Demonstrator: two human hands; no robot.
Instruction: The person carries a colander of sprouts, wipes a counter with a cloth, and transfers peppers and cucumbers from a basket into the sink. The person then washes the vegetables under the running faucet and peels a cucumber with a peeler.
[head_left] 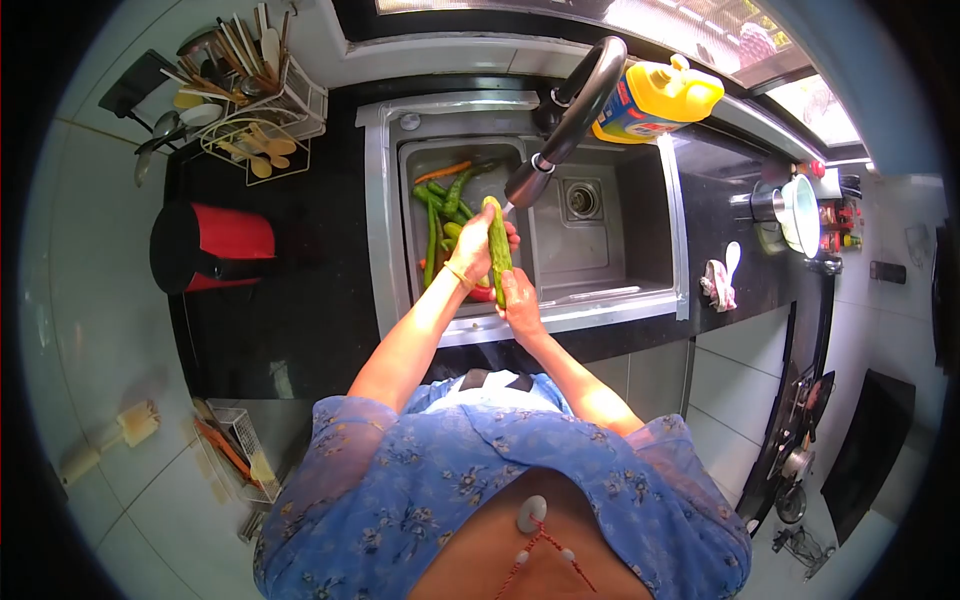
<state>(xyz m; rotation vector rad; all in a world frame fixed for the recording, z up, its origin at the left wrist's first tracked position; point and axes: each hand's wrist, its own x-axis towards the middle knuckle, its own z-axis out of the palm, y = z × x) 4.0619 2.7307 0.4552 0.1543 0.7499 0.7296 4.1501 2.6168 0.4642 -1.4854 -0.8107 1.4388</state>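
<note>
A long green cucumber (499,248) is held lengthwise over the divider side of the left basin, just below the black faucet's spout (527,185). My left hand (474,246) is wrapped round its upper and middle part, with fingertips showing on the far side. Lower down, my right hand (518,297) grips the near end. Beneath them in the left basin lie several long green peppers (436,215), an orange carrot (443,172) near the back, and a red vegetable (481,294) partly hidden by my hands.
The right basin (575,250) has a drain at its back. Behind the sink stands a yellow jug (660,100). A red and black appliance (225,245) and a utensil rack (270,130) are on the left; a white spoon (733,262) and a bowl (800,217) are on the right.
</note>
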